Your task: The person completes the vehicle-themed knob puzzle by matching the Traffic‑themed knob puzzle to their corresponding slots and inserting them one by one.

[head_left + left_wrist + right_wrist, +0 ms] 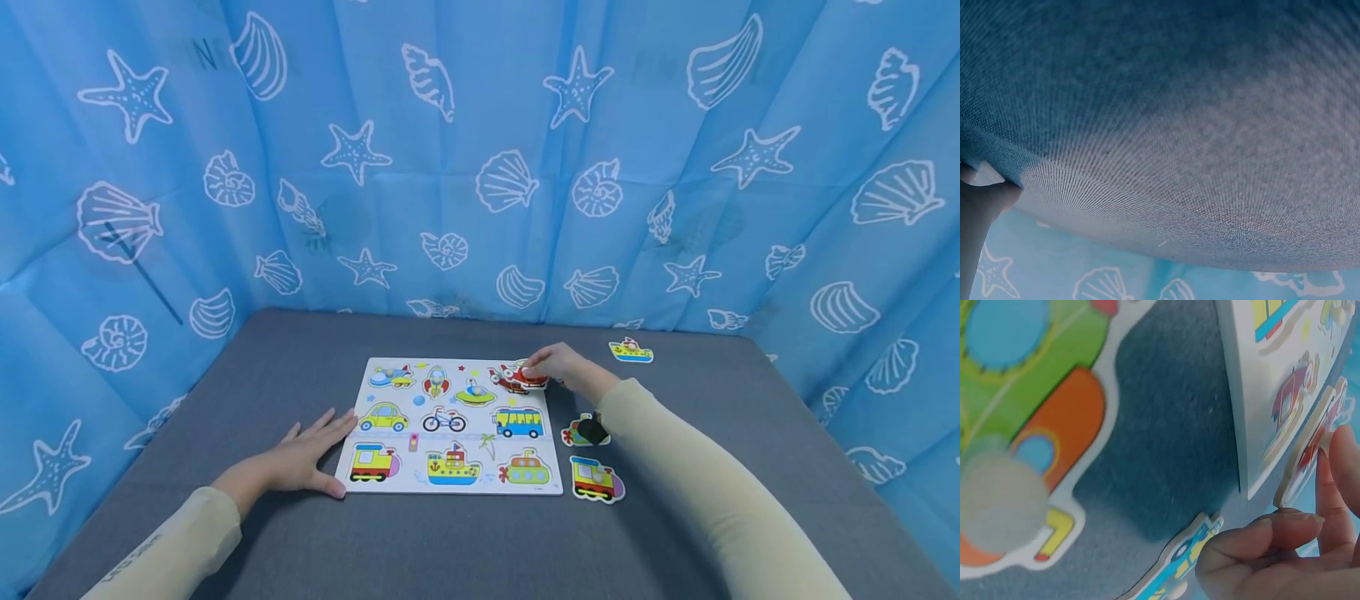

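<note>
The board (pixel 414 467) is a white rectangle lying flat, covered in three rows of bright vehicle pictures. A red helicopter (pixel 534 383) with a pale edge is held tilted over the board's far right corner, partly covering the matching picture there. Loose pieces lie face up to the board's right: the green and orange submarine (pixel 577 431), partly hidden, just beside the right edge, the red and yellow train (pixel 595 479) near the near right corner, the yellow and blue ship (pixel 627 353) beyond the far right corner.
</note>
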Demonstrator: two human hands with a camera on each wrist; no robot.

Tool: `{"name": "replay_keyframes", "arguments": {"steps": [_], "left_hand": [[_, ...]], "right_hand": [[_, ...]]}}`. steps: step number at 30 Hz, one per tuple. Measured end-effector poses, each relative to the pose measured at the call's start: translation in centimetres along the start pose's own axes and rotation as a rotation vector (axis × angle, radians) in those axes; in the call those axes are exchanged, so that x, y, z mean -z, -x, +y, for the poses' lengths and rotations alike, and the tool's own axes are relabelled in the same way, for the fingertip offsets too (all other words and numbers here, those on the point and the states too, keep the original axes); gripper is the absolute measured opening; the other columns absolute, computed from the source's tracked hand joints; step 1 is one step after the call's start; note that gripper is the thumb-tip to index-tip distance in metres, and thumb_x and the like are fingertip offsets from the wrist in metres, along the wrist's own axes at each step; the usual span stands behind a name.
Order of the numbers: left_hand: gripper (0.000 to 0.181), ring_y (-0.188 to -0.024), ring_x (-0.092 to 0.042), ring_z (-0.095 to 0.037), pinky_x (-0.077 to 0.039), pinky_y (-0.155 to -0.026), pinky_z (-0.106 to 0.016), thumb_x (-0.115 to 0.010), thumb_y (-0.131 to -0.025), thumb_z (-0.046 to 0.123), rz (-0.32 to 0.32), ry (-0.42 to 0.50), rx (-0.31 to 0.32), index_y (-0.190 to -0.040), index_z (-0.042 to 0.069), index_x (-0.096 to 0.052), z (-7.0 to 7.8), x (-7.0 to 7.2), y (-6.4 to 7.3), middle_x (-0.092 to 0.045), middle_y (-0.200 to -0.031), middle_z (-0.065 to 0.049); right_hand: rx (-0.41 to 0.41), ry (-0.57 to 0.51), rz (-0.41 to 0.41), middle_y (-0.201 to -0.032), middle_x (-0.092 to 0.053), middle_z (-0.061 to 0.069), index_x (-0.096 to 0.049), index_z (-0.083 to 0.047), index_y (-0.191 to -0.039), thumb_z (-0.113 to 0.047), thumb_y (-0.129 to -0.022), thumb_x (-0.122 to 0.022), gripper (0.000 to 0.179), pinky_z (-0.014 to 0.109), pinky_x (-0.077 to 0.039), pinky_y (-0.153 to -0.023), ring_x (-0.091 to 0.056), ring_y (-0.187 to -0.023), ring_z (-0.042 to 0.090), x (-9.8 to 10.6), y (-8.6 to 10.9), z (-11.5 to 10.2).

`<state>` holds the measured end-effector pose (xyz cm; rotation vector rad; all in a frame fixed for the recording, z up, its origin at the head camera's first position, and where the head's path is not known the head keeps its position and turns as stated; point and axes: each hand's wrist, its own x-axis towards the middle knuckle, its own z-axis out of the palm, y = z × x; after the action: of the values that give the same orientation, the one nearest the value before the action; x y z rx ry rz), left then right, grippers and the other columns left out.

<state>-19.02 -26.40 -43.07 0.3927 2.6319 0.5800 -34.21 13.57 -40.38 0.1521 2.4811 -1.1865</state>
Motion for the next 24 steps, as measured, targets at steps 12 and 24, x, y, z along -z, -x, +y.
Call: {"name": "replay_keyframes", "arguments": {"steps": [12, 24], "left_hand": [[0.116, -0.145, 0.0, -0.045, 0.006, -0.105, -0.072, -0.078, -0.069, 0.059, -0.008, 0.018, -0.022, -0.155, 0.006, -0.02, -0.1, 0.4, 0.0, -0.014, -0.16, -0.018], [0.117, -0.145, 0.0, -0.045, 0.005, -0.105, -0.072, -0.078, -0.07, 0.06, -0.007, 0.019, -0.024, -0.155, 0.005, -0.019, -0.2, 0.3, -0.1, -0.014, -0.16, -0.019]], "right_hand": [[-0.005, 0.017, 0.002, -0.121, -0.062, 0.014, -0.072, -0.003, -0.105, -0.014, -0.089, -0.072, 0.019, 0.057, -0.034, -0.105, -0.051, -0.119, 0.032, -1.9, -0.5, -0.6], [-0.066, 0.015, 0.046, -0.106, -0.063, 0.012, -0.073, -0.003, -0.095, -0.009, -0.087, -0.074, 0.01, 0.042, -0.045, -0.091, -0.053, -0.098, 0.027, -3.1, -2.2, -1.1]]}}
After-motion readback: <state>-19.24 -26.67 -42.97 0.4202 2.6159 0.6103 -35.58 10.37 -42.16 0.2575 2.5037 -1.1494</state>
